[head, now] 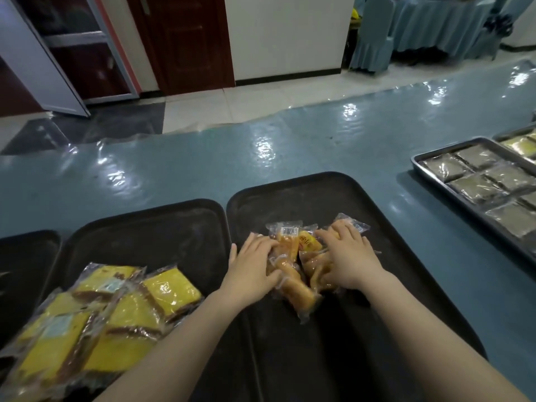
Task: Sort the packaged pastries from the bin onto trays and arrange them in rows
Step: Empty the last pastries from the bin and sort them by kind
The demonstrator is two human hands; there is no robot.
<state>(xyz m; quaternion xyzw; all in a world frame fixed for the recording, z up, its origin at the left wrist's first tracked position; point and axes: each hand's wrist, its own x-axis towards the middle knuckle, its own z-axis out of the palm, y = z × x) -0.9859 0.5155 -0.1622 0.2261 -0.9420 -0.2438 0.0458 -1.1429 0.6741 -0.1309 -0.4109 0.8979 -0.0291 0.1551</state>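
Observation:
A small heap of clear-wrapped orange-brown pastries (293,265) lies on the black tray (333,198) in front of me. My left hand (251,264) rests on the heap's left side, fingers curled around a packet. From the right, my right hand (346,256) presses down on the other packets with its fingers spread over them. On the black tray to the left (150,227), several yellow cake slices in clear wrap (116,309) lie in a loose overlapping pile.
A third black tray (23,256) shows at the far left. At the right stands a metal tray (435,175) with rows of greyish wrapped squares, and another metal tray (519,140) behind it. The blue table (261,158) is covered in glossy plastic film.

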